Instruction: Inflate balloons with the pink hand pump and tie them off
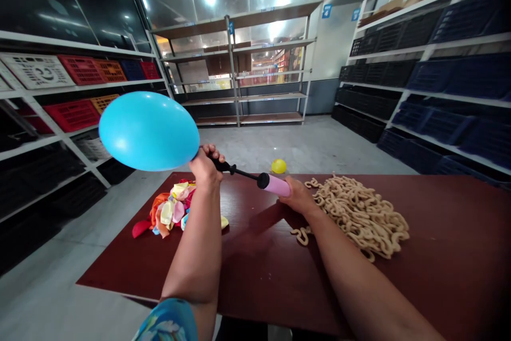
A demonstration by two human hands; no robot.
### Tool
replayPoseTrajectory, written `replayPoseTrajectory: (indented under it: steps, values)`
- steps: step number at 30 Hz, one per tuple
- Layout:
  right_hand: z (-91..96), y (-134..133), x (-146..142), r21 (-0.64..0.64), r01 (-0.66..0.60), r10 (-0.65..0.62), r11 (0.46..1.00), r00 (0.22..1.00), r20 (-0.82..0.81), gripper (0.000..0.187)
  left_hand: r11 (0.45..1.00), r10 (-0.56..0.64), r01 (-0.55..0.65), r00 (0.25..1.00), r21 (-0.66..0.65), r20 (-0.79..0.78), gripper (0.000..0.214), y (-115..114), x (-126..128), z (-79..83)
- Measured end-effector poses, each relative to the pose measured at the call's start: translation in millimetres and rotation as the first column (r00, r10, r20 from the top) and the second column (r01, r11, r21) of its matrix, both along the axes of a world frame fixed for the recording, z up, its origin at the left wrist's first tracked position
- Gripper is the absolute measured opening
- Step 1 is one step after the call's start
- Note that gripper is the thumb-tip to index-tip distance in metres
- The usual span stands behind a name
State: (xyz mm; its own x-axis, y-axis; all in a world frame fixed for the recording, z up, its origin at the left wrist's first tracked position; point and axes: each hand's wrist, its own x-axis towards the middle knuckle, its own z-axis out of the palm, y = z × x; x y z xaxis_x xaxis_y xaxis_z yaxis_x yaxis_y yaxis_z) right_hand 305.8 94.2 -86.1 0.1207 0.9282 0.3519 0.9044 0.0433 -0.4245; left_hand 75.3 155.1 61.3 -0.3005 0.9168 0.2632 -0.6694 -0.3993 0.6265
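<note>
A large blue balloon is inflated at the upper left, its neck end at my left hand. That hand is closed around the balloon's neck and the black nozzle end of a balloon pump; the neck itself is hidden by my fingers. My right hand is wrapped round the pink barrel of the balloon pump, with the black rod drawn out between the hands. Beneath my left forearm lies a pile of uninflated balloons in several colours. Beside my right forearm is a heap of beige, curly, rope-like pieces.
The dark red table stretches across the front. Beyond its far edge a small yellow balloon rests on the grey floor. Racks with coloured crates stand left, dark crates right, and a metal shelf at the back.
</note>
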Motion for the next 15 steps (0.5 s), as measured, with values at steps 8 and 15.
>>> replayPoseTrajectory:
  steps: [8, 15]
  values:
    - [-2.4, 0.8, -5.1, 0.134, 0.064, -0.083, 0.989, 0.987, 0.14, 0.025, 0.995, -0.063, 0.066, 0.997, -0.073, 0.039, 0.011, 11.0, 26.1, -27.0]
    - [-2.6, 1.6, -15.5, 0.133, 0.066, -0.09, 0.989, 0.98, 0.179, 0.026, 0.98, -0.159, 0.159, 0.987, -0.117, 0.011, 0.013, 7.9, 56.8, -52.4]
